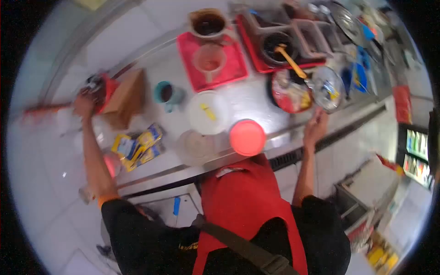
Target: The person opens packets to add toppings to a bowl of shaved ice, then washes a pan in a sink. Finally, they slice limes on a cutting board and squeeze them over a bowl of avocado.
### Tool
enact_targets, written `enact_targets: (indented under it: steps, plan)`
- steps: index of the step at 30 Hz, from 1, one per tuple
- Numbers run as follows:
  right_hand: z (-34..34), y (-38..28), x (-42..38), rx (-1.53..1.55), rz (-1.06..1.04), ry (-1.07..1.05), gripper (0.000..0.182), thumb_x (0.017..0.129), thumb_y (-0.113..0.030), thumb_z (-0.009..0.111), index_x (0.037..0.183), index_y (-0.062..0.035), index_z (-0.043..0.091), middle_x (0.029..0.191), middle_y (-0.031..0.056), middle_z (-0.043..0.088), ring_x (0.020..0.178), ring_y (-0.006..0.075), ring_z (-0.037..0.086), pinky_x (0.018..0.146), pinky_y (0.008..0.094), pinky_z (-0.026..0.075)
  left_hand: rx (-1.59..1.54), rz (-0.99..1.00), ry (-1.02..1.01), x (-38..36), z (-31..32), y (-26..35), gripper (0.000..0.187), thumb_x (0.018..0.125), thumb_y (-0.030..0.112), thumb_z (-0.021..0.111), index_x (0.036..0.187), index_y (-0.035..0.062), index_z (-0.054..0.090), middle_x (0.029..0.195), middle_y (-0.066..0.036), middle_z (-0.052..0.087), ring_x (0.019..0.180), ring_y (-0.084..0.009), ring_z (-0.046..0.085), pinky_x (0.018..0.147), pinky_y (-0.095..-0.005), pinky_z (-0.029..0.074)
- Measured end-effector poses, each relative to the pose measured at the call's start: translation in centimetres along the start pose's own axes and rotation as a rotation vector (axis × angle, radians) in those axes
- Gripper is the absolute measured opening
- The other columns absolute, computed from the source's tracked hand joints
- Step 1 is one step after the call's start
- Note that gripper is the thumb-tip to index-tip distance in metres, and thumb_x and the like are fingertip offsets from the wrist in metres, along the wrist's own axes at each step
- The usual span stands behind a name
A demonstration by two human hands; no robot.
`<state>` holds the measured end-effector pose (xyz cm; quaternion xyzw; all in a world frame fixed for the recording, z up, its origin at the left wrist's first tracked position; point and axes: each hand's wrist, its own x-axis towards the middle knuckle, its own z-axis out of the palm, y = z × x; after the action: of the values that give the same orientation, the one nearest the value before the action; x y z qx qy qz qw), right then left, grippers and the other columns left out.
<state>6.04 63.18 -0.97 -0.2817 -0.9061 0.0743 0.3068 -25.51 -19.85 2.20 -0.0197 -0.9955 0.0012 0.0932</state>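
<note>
My right hand [316, 127] has its fingers at the near rim of a shiny, round, bowl-like piece [327, 89] with blue and yellow patches in it, and seems to grip it. Next to that is a round tub [289, 94] with red and pale contents. At the far left my left hand [84, 105] touches a dark and silvery item [95, 87] at a red container [110, 90], behind a cardboard box [126, 101]. Blur hides how its fingers are set.
A teal mug [165, 93], a white lid with a yellow piece [208, 112], a red-lidded tub [247, 137] and yellow-blue sachets [137, 145] lie on the steel counter. Behind are a red tray [233, 71] with jugs and a dark bowl with an orange-handled utensil [293, 64].
</note>
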Motion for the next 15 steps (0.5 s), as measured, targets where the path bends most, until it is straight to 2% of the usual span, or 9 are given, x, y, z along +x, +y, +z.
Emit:
enact_targets:
  steps: [1, 2, 4, 5, 7, 8, 10, 11, 15]
  plan:
    - [2.0, 2.5, 0.5, 0.205, -0.219, 0.064, 0.019, 0.096, -0.013, 0.054, 0.107, -0.0036, 0.066, 0.1, 0.0119, 0.068, 0.093, 0.0299, 0.066, 0.082, 0.0371, 0.052, 0.158, 0.116, -0.108, 0.6, 1.9, -3.5, 0.039, 0.092, 0.028, 0.056, 0.124, 0.0075, 0.061, 0.126, -0.013, 0.061, 0.122, -0.0285, 0.052, 0.105, -0.0421, 0.039]
    - [1.9, 1.2, 2.1, 0.339, -0.336, 0.013, 0.023, 0.095, -0.01, 0.052, 0.112, -0.0023, 0.065, 0.108, 0.012, 0.069, 0.099, 0.0283, 0.066, 0.088, 0.0361, 0.051, 0.029, 0.017, -0.063, 0.0, 1.2, -2.6, 0.034, 0.088, 0.026, 0.057, 0.117, 0.0083, 0.064, 0.118, -0.013, 0.064, 0.115, -0.0298, 0.056, 0.101, -0.042, 0.042]
    - [5.6, 2.2, 3.9, 0.432, -0.211, -0.145, 0.026, 0.1, -0.02, 0.053, 0.113, -0.003, 0.066, 0.108, 0.0123, 0.069, 0.095, 0.0255, 0.067, 0.085, 0.0359, 0.051, -0.218, -0.169, 0.152, -1.0, -2.4, 2.7, 0.027, 0.081, 0.022, 0.058, 0.101, 0.01, 0.072, 0.101, -0.014, 0.07, 0.101, -0.0324, 0.064, 0.092, -0.0417, 0.048]
    - [4.6, -1.0, 5.0, 0.608, -0.066, -0.235, 0.029, 0.101, -0.024, 0.053, 0.113, -0.0019, 0.066, 0.108, 0.0129, 0.068, 0.094, 0.0249, 0.066, 0.084, 0.0356, 0.052, -0.288, -0.215, 0.23, -1.6, -3.3, 3.4, 0.024, 0.077, 0.019, 0.059, 0.094, 0.0109, 0.075, 0.092, -0.014, 0.073, 0.093, -0.0337, 0.068, 0.088, -0.0415, 0.051]
    - [5.5, -0.9, 6.9, 0.364, -0.118, -0.307, 0.027, 0.1, -0.023, 0.053, 0.11, -0.0002, 0.064, 0.108, 0.0165, 0.066, 0.101, 0.0328, 0.061, 0.089, 0.0417, 0.047, -0.093, -0.345, 0.244, -2.1, -5.7, 5.6, 0.022, 0.078, 0.017, 0.062, 0.096, 0.0143, 0.074, 0.091, -0.015, 0.071, 0.092, -0.0339, 0.067, 0.085, -0.0434, 0.051]
    - [5.8, -0.6, 7.3, 0.349, -0.191, -0.277, 0.028, 0.1, -0.023, 0.054, 0.11, 0.0003, 0.064, 0.108, 0.0176, 0.066, 0.101, 0.0333, 0.061, 0.088, 0.0419, 0.047, -0.221, -0.433, 0.182, -1.6, -6.2, 5.9, 0.018, 0.08, 0.019, 0.063, 0.094, 0.013, 0.072, 0.09, -0.014, 0.071, 0.09, -0.0335, 0.067, 0.082, -0.0458, 0.05]
    - [6.2, 0.3, 7.7, 0.295, -0.322, -0.206, 0.029, 0.099, -0.024, 0.054, 0.11, 0.0012, 0.063, 0.106, 0.0196, 0.064, 0.099, 0.0343, 0.06, 0.087, 0.0423, 0.046, -0.08, -0.514, 0.189, -2.3, -8.4, 8.6, 0.017, 0.08, 0.02, 0.064, 0.093, 0.0119, 0.071, 0.09, -0.013, 0.071, 0.088, -0.0333, 0.068, 0.08, -0.0464, 0.05]
    - [6.3, 0.5, 7.8, 0.305, -0.276, -0.224, 0.029, 0.099, -0.025, 0.055, 0.11, 0.0013, 0.062, 0.106, 0.0203, 0.064, 0.099, 0.0344, 0.059, 0.087, 0.0425, 0.046, -0.01, -0.549, 0.179, -2.6, -9.4, 10.0, 0.016, 0.081, 0.021, 0.064, 0.092, 0.0113, 0.071, 0.089, -0.012, 0.071, 0.087, -0.0333, 0.068, 0.079, -0.0467, 0.05]
    - [7.6, 2.0, 7.1, 0.246, -0.156, -0.246, 0.034, 0.099, -0.029, 0.054, 0.113, 0.0019, 0.059, 0.104, 0.0189, 0.062, 0.096, 0.0321, 0.06, 0.084, 0.0394, 0.047, -0.094, -0.427, 0.218, -2.3, -8.6, 8.4, 0.015, 0.081, 0.02, 0.063, 0.091, 0.0106, 0.07, 0.088, -0.011, 0.072, 0.086, -0.0326, 0.068, 0.077, -0.0456, 0.05]
